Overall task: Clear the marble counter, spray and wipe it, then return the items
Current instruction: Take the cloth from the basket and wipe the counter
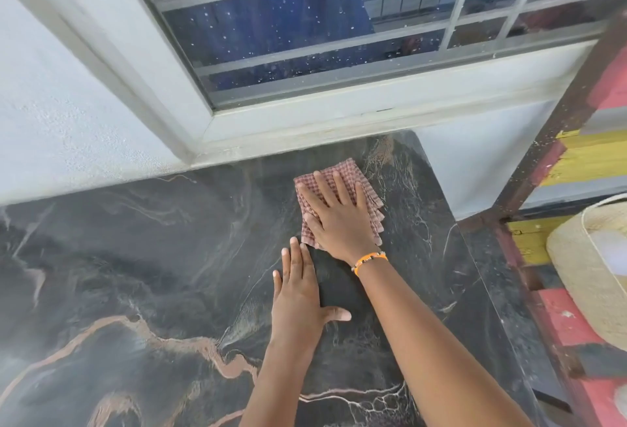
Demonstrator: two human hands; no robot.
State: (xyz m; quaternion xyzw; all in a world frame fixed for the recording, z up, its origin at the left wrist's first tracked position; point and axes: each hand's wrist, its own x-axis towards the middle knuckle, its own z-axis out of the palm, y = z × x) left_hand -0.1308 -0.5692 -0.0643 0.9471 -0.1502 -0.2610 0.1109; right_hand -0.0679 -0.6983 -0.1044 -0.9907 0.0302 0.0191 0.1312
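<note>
- Step in hand, by my judgement: the wiping stage. I see no items standing on the marble counter [135, 274] in this view, which fits a surface cleared beforehand.
- Right hand [334, 214]: laid flat, fingers straight and spread, pressing down on a folded red-checked cloth [368, 189]. It does not grip the cloth; it bears on it from above.
- Left hand [298, 291]: flat on the bare marble just near of the cloth, fingers straight, thumb held out to the right. It holds nothing and appears to brace.
- The two hands sit close, the left fingertips almost at the near-left edge of the cloth; I cannot tell whether they touch it.
- Cloth position: far right part of the counter, near the window sill [339, 121] and the rounded far-right corner.
- Surface condition: pale smears show on the marble at the far-right corner, just beyond the cloth. Whether these are spray residue or veining I cannot tell.
- No spray bottle is in view.
- Off the counter to the right, a woven basket [583, 274] stands apart from the work.
- Next move, as I judge it: slide the cloth under steady flat pressure across the unwiped stretch to the left and near side.
</note>
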